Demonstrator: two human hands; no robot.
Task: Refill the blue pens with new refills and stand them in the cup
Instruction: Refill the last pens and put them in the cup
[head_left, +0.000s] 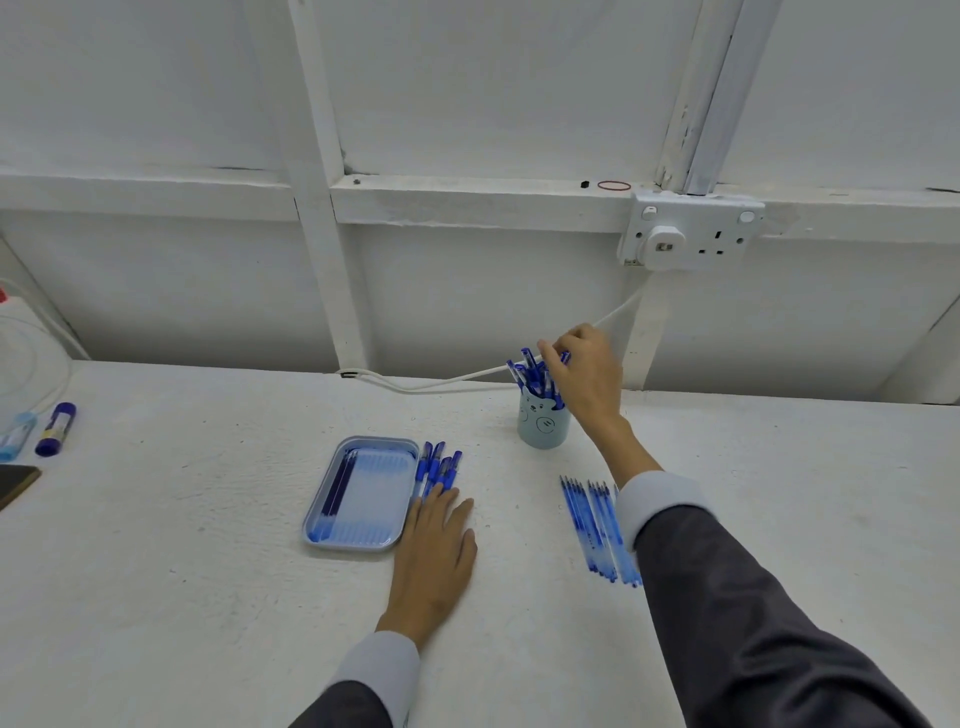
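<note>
Cup stands at 12 o'clock on the desk, close to the wall, crowded with cupped pens, caps up. Right hand sits over its mouth, fingers curled round the top of one of them. This reads as seating a finished pen so it stands. At 7 o'clock from the cup, loose pens lie bunched against the tray. Left hand lies flat on the desk, fingers straight, tips touching the bunch (likely lining up the next pen while the right is busy). Tray refills lie along its left side, beside the pens for a short reach. At 5 o'clock from the cup is a row of laid-out refills, partly under the right sleeve. These are probably the spent ones, kept well apart from the tray to avoid mixing.
</note>
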